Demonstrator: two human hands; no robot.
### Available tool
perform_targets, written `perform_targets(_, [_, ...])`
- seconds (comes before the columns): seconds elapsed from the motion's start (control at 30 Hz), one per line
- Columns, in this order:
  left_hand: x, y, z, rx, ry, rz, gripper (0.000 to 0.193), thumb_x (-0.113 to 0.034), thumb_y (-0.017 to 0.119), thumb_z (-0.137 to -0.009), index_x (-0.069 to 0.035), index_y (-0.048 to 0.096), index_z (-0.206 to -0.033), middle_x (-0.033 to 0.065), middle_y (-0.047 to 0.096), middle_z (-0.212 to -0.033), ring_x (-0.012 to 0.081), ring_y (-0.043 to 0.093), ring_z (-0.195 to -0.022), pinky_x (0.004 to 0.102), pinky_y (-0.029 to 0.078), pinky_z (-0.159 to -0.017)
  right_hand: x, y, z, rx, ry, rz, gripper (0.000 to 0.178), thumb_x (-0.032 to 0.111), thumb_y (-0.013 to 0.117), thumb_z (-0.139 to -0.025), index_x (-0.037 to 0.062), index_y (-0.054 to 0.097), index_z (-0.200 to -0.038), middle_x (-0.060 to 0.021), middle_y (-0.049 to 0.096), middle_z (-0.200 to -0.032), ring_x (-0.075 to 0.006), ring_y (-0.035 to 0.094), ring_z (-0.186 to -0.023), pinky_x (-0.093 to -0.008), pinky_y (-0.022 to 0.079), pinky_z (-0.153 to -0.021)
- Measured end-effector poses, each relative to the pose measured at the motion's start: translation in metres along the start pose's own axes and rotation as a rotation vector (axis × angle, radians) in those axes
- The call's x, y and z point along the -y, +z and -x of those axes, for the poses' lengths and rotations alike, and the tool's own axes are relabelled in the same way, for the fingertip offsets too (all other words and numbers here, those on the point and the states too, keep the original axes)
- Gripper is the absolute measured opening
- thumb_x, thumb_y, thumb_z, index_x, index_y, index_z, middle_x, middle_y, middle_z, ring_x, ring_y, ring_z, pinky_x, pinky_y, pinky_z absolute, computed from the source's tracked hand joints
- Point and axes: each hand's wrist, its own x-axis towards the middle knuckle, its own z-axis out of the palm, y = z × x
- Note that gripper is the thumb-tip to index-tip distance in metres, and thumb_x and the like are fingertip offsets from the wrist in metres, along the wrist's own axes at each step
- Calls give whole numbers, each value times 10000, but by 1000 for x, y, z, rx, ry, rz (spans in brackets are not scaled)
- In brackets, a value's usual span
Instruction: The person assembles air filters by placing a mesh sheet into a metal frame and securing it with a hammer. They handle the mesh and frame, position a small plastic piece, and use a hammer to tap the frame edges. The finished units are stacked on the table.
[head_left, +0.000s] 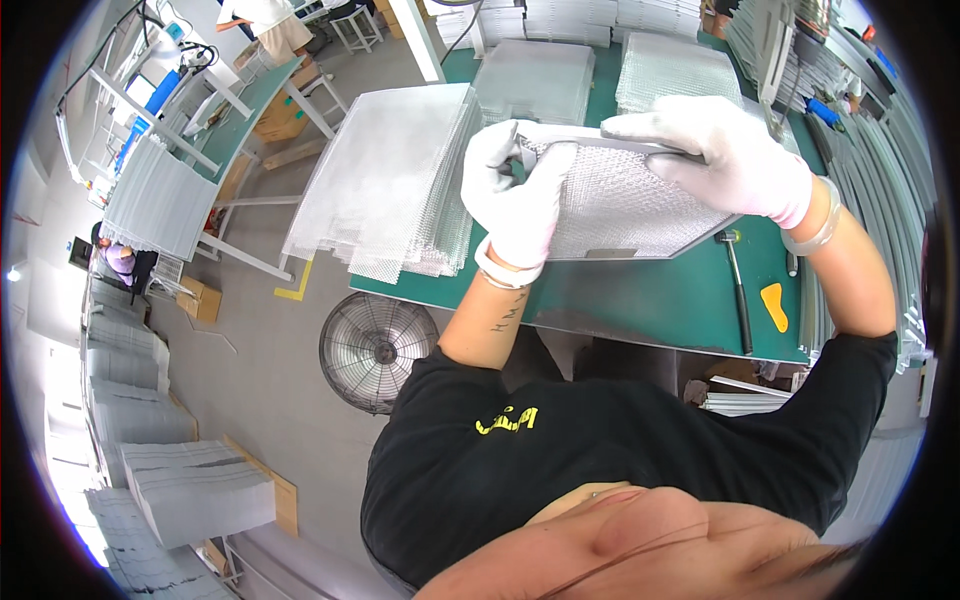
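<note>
Both hands wear white gloves and hold up a silver metal mesh panel [630, 205] with a thin grey metal frame strip along its upper edge. My left hand [515, 190] is closed round the panel's upper left corner, thumb on the mesh side. At the upper right, my right hand [715, 155] grips the frame strip, with fingers laid along the edge and the thumb beneath. The panel is tilted toward me above a green-topped table [620, 300], and its lower edge is close to the tabletop; whether they touch I cannot tell.
A hammer [740, 290] and a yellow scraper-like piece [774, 307] lie on the table's right side. Stacked mesh sheets [390, 160] overhang its left edge, with more stacks behind. A floor fan [380, 350] stands at the left. Long metal strips [870, 190] line the right.
</note>
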Motion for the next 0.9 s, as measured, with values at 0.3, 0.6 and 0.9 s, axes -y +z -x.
perform_targets(0.3, [12,-7,-1,-21,176,-358,281,43,656,-874,44,633,-1154,41,652,-949,70,572,-800,216,467,-716,-7,7,-3,-43,4,-77,494,-29,594,-790,49,597,-1278,-193,655,-1136,-370,626,-1034,-407,496,-912])
perform_targets(0.6, [8,-8,-3,-66,-156,69,310,36,690,-846,30,642,-1153,51,648,-1003,88,581,-821,233,492,-733,1,6,-9,-14,9,77,476,-24,600,-788,51,602,-1258,-194,655,-1134,-367,630,-1031,-407,498,-914])
perform_targets(0.9, [25,-17,-7,176,14,-70,401,18,631,-899,-16,484,-1270,52,591,-1049,84,539,-898,234,464,-792,-4,4,-9,-39,-15,-35,414,12,615,-802,53,596,-1213,-187,666,-1041,-372,640,-950,-399,508,-854])
